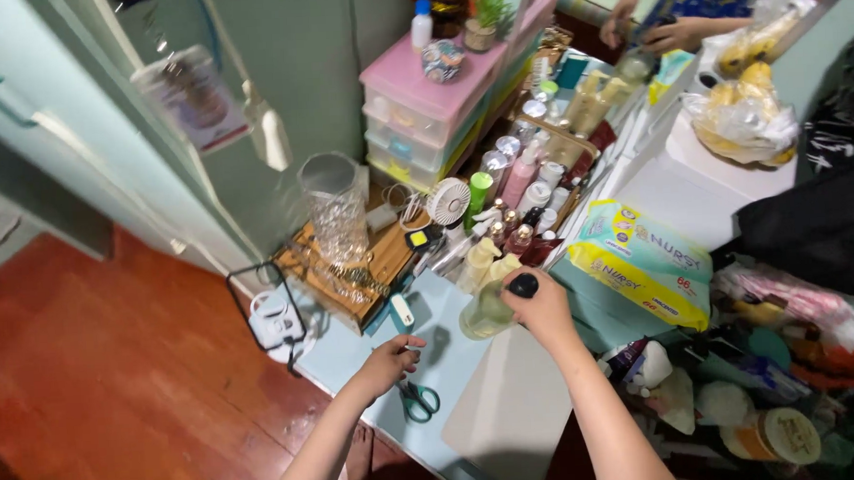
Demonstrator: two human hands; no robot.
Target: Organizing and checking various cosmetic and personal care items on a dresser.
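My right hand (545, 312) grips the black cap of a pale yellow-green bottle (486, 314) that stands tilted on the light blue tabletop (355, 353). My left hand (391, 360) hovers just above the same tabletop with fingers loosely curled and holds nothing. Green-handled scissors (418, 401) lie right beside it, near the table's front edge. A small white rectangular device (402, 310) lies a little beyond the left hand.
Many small cosmetic bottles (521, 183), a small white fan (448, 202), a clear glass jar (335, 210) on a wooden tray, a pink-topped drawer unit (421, 111) and a yellow-and-teal wipes pack (639, 259) crowd the table. Another person's hands (648, 29) are at the far end. Red floor lies left.
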